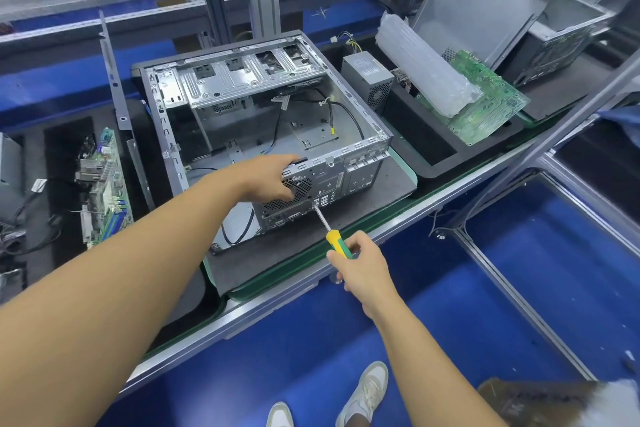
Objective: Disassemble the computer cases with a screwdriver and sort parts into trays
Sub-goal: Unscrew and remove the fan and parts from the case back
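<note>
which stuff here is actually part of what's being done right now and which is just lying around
In use: open case, left hand gripping its rear panel, screwdriver, right hand holding it.
Lying about: power supply, air-cushion wrap, green board, second case.

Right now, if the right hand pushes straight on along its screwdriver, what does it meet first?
The rear panel of the open grey metal computer case: the right hand aims its yellow-green-handled screwdriver there, tip seemingly touching, just beside the left hand.

case (242,87): bare matt metal | screwdriver (330,232): glossy plastic handle, metal shaft
</note>
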